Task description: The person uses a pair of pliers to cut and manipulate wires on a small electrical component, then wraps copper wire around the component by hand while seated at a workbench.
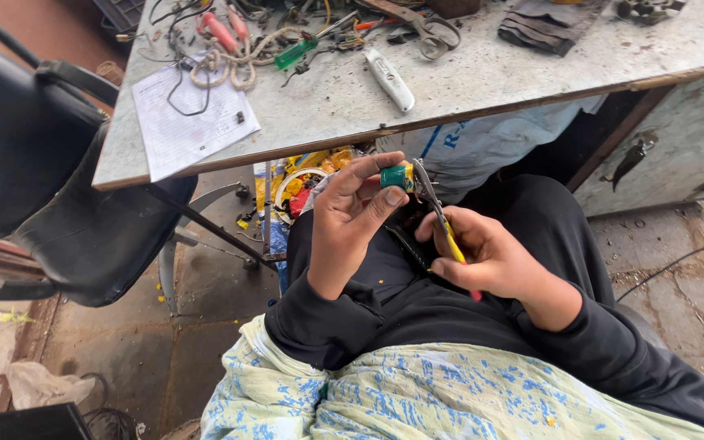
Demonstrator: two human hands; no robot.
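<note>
My left hand [352, 213] is raised over my lap and pinches a small green cylindrical part [395, 176] with a yellow end between thumb and fingers. My right hand [482, 257] grips pliers [437, 210] with yellow and red handles. The metal jaws of the pliers reach up and touch the right side of the green part. Both arms wear black sleeves. A blue-patterned pale cloth [417, 391] lies across my lap below the hands.
A grey worn workbench [482, 77] stands ahead, holding a paper sheet [189, 118], rope, wires, a green-handled screwdriver [297, 53], a white utility knife [390, 79], large pliers and folded cloth. A black office chair [34, 171] is at left. Yellow scraps litter the floor under the bench.
</note>
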